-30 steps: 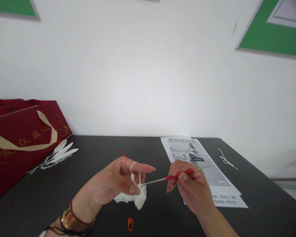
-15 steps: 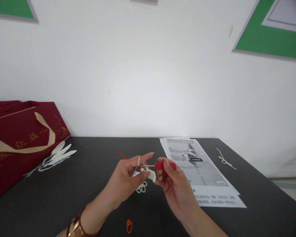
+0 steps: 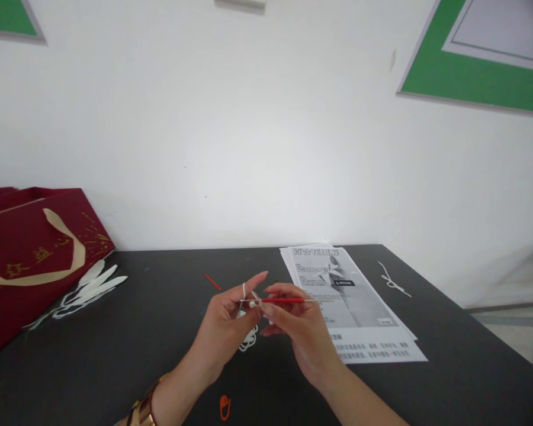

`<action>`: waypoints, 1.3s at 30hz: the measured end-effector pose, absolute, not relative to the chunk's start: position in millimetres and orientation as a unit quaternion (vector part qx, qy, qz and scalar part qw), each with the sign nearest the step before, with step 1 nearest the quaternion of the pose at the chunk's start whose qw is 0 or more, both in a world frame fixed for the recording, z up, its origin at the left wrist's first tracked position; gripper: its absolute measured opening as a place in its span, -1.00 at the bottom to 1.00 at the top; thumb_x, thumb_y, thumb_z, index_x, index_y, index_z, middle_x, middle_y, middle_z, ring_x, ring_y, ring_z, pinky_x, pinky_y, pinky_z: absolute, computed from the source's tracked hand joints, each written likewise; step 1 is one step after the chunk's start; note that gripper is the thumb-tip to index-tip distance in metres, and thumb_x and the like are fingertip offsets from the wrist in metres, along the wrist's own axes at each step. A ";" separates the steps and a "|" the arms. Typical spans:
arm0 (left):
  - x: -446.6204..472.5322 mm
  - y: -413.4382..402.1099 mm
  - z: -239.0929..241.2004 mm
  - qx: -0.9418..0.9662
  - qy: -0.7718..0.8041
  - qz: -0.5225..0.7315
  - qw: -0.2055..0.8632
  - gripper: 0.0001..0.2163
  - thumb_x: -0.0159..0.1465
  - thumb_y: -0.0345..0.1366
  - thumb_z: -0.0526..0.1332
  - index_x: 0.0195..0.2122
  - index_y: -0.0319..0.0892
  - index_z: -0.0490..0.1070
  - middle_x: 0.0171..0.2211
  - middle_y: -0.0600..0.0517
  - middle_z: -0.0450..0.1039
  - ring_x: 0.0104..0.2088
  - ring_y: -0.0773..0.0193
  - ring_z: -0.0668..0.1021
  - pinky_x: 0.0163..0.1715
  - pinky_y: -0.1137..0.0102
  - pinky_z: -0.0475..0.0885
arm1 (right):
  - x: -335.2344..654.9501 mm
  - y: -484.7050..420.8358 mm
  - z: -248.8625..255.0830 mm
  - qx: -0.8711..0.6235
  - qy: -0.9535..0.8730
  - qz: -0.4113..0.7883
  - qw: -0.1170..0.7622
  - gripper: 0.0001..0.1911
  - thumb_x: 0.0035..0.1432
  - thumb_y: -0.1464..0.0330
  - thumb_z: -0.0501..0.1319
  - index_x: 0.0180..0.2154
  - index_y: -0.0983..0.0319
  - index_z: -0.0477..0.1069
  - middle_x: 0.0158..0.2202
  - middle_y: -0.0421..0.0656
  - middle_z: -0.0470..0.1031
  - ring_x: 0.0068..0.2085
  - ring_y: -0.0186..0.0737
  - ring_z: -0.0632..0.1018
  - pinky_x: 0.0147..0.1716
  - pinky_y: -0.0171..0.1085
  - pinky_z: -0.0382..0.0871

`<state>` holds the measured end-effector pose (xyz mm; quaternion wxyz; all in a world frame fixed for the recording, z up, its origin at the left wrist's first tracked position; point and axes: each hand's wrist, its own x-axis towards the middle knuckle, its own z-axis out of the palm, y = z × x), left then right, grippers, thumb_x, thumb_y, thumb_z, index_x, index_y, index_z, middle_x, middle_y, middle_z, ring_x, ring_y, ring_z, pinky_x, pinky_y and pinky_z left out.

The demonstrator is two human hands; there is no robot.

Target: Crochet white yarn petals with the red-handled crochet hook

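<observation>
Head view: your right hand [image 3: 302, 325], pinching the red-handled hook [image 3: 283, 300], has closed in on your left hand [image 3: 222, 325], whose fingers pinch the white yarn work [image 3: 249, 339] between them, so the hook apparently now engages its loops.

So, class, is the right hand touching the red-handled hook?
Touching: the head view shows the right hand pinching the red-handled hook between thumb and fingers.

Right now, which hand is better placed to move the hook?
Probably the right hand: it holds the hook by its red part. The left hand looks busy, with white yarn looped around a finger.
</observation>
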<state>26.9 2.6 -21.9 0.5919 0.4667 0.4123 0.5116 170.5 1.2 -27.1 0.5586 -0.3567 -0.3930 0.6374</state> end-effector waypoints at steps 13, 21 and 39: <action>18.3 3.9 -14.0 0.398 0.373 0.512 0.663 -0.65 0.01 -0.30 0.44 -0.13 -0.13 0.59 -0.46 0.05 0.57 -0.45 0.35 0.48 -0.37 0.46 0.31 | 178.2 5.4 -21.6 -0.374 -0.412 0.615 0.559 -0.78 -0.23 0.37 0.51 -0.48 0.27 0.56 -0.49 -0.19 0.58 -0.47 -0.27 0.58 -0.49 -0.34 0.56; 0.1 10.5 -7.8 0.472 0.394 0.445 0.651 -0.72 0.06 -0.30 0.40 -0.16 -0.13 0.61 -0.43 0.06 0.51 -0.43 0.34 0.41 -0.38 0.44 0.25 | 183.6 6.4 -18.6 -0.364 -0.430 0.620 0.546 -0.79 -0.21 0.37 0.50 -0.48 0.28 0.55 -0.50 -0.18 0.61 -0.50 -0.30 0.58 -0.52 -0.37 0.54; -36.4 38.7 -19.4 0.712 0.415 0.181 0.537 -0.63 0.15 -0.09 0.26 -0.68 -0.22 0.39 -0.69 0.14 0.22 -0.66 0.40 0.23 -0.64 0.46 0.07 | 197.5 13.6 -18.6 -0.321 -0.457 0.700 0.445 -0.74 -0.26 0.38 0.52 -0.51 0.33 0.51 -0.59 -0.19 0.57 -0.62 -0.35 0.55 -0.62 -0.41 0.52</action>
